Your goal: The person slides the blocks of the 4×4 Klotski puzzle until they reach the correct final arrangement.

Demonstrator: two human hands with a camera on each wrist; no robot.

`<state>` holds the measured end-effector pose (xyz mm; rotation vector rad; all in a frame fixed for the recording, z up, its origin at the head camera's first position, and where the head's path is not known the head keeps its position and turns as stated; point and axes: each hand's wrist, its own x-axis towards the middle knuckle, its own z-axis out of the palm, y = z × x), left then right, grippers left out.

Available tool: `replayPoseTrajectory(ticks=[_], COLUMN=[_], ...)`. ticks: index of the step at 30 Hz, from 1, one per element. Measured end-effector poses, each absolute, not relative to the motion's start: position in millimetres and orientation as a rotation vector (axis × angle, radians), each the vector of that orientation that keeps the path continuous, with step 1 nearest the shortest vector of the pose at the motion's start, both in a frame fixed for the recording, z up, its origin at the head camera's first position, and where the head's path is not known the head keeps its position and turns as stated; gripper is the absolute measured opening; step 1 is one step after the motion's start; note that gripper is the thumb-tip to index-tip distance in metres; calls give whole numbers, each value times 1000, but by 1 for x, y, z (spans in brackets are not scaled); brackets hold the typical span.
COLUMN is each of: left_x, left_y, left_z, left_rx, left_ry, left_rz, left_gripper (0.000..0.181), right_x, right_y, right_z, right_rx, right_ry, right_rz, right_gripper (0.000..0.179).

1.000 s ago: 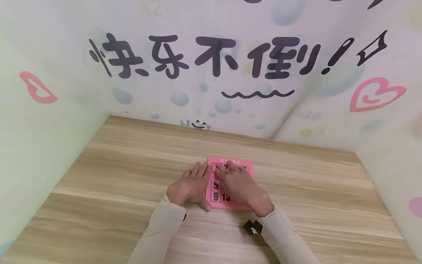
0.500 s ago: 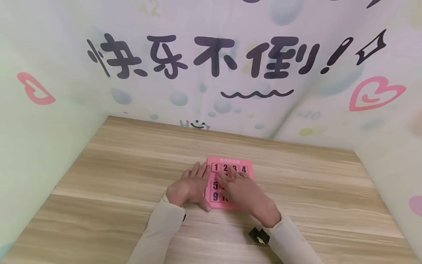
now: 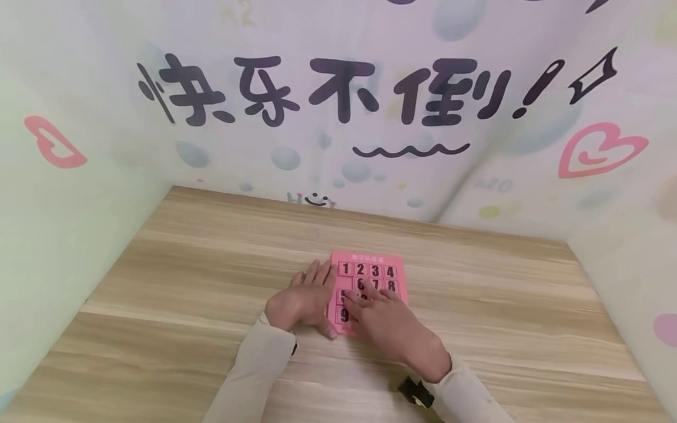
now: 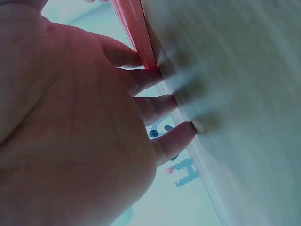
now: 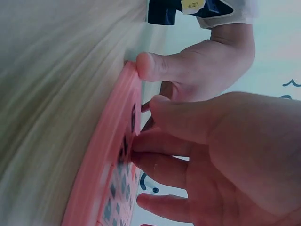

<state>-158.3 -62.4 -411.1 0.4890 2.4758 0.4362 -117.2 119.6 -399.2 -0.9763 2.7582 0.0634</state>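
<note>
A pink sliding number puzzle (image 3: 365,258) lies flat on the table. Tiles 1 to 4 fill its top row. In the second row, 6, 7 and 8 show, with an open slot at the left end. Below that slot sit tile 5 and tile 9 (image 3: 344,315). My left hand (image 3: 304,302) rests along the puzzle's left side, fingers extended, thumb at the near left corner; its fingertips (image 4: 186,129) touch the table in the left wrist view. My right hand (image 3: 388,323) lies over the lower right, fingers extended, fingertips on the tiles around 5. It hides several tiles.
The wood-grain table (image 3: 211,252) runs back to a printed fabric wall (image 3: 285,135) with large dark characters. Side walls of fabric stand left and right. A black wrist device (image 3: 416,392) sits at the right sleeve (image 3: 471,390).
My right hand has moved right and slightly toward me, uncovering the top row and tiles 6, 7 and 8. The left hand stays at the puzzle's edge.
</note>
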Motion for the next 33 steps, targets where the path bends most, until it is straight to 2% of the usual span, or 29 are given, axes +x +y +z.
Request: replayPoseTrajectory(ticks=[33], left_x=[-157], left_y=[-64], left_z=[-412], left_rx=[491], left_ry=[2483], left_rz=[464], left_gripper=[128], right_x=[-135], right_y=[125], right_z=[-409], right_rx=[-919], right_ry=[2818], right_rz=[-26], right_gripper=[49])
